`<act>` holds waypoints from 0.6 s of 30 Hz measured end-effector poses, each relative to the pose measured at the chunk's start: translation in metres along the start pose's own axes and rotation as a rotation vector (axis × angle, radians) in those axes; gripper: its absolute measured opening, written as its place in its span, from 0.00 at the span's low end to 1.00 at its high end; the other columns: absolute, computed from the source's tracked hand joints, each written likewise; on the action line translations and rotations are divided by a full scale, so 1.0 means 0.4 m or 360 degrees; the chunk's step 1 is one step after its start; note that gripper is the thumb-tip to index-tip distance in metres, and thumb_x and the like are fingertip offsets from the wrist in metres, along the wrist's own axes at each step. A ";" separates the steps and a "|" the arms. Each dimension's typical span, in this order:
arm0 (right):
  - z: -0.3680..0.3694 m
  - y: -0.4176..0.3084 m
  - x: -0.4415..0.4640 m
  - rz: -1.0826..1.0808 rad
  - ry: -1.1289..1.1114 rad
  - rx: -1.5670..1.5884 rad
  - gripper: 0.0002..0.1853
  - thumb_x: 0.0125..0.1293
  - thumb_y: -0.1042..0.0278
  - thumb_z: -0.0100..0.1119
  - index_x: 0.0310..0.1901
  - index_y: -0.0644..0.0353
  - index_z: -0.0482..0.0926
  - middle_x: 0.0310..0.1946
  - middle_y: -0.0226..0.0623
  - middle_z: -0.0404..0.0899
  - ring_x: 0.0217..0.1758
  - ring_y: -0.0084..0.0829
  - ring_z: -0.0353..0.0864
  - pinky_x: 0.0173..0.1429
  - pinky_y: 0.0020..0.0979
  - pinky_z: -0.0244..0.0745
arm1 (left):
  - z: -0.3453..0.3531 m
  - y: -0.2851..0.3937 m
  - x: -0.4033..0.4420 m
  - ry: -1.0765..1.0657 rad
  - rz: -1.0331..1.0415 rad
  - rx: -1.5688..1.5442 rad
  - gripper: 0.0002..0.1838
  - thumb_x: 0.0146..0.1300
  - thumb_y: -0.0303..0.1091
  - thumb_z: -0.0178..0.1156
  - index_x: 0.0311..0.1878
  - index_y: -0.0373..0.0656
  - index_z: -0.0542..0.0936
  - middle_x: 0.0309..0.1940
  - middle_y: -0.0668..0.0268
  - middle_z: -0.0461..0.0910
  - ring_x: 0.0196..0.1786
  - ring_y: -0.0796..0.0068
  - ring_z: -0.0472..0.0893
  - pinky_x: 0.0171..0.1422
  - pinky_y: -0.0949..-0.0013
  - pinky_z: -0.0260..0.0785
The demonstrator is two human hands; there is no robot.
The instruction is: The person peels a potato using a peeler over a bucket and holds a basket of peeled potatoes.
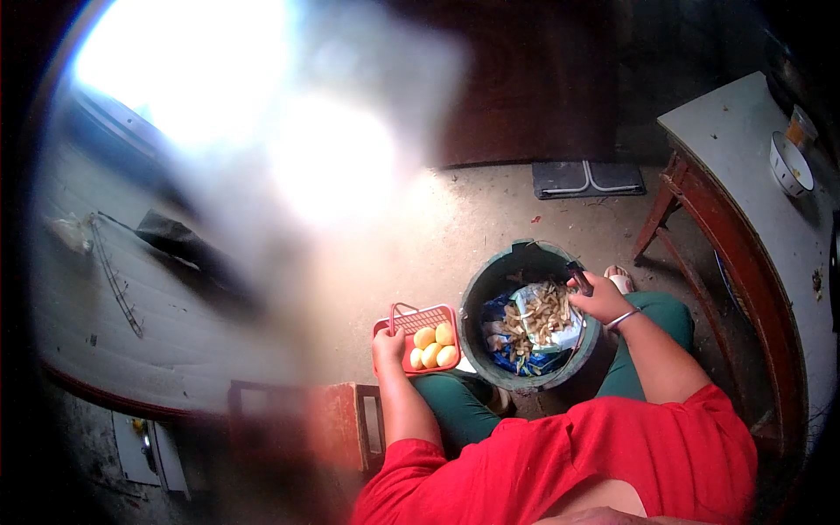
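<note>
My left hand is closed on the left rim of a small red plastic basket. Several smooth, pale yellow potatoes, apparently peeled, lie in the basket. My right hand is closed around a dark-handled tool over the right side of a green bucket; the tool's working end cannot be made out. Brownish peelings lie in the bucket on white and blue plastic packaging. The basket is just left of the bucket, above my left knee.
A red-legged table at the right carries a white bowl. Left is a pale-topped surface with a dark object. A wooden stool stands near my left arm. Glare washes out the upper left.
</note>
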State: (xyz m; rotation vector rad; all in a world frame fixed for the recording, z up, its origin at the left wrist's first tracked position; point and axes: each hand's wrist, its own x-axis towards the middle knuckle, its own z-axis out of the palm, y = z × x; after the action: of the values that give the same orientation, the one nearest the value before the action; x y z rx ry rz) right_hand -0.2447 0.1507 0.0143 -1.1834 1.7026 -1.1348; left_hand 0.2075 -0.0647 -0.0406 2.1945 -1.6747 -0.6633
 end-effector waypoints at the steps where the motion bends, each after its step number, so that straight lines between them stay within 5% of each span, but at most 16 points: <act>1: -0.001 -0.002 0.000 0.0003 0.0003 -0.0017 0.17 0.50 0.63 0.63 0.39 0.65 0.76 0.33 0.42 0.81 0.38 0.33 0.80 0.46 0.32 0.72 | -0.006 0.011 -0.010 0.0009 -0.0003 -0.0002 0.18 0.51 0.42 0.63 0.41 0.39 0.82 0.36 0.52 0.82 0.41 0.61 0.82 0.48 0.63 0.71; 18: -0.005 -0.014 -0.006 -0.0002 0.0006 -0.0070 0.18 0.50 0.61 0.63 0.39 0.64 0.76 0.33 0.43 0.81 0.38 0.34 0.81 0.45 0.32 0.72 | -0.030 0.053 -0.050 0.0028 -0.0003 0.0049 0.18 0.51 0.42 0.63 0.40 0.39 0.82 0.35 0.52 0.82 0.40 0.62 0.82 0.47 0.63 0.72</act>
State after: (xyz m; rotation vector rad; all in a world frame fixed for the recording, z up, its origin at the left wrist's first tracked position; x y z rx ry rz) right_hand -0.2442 0.1525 0.0203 -1.2098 1.7378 -1.1061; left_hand 0.1922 -0.0517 -0.0163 2.2165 -1.6856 -0.6212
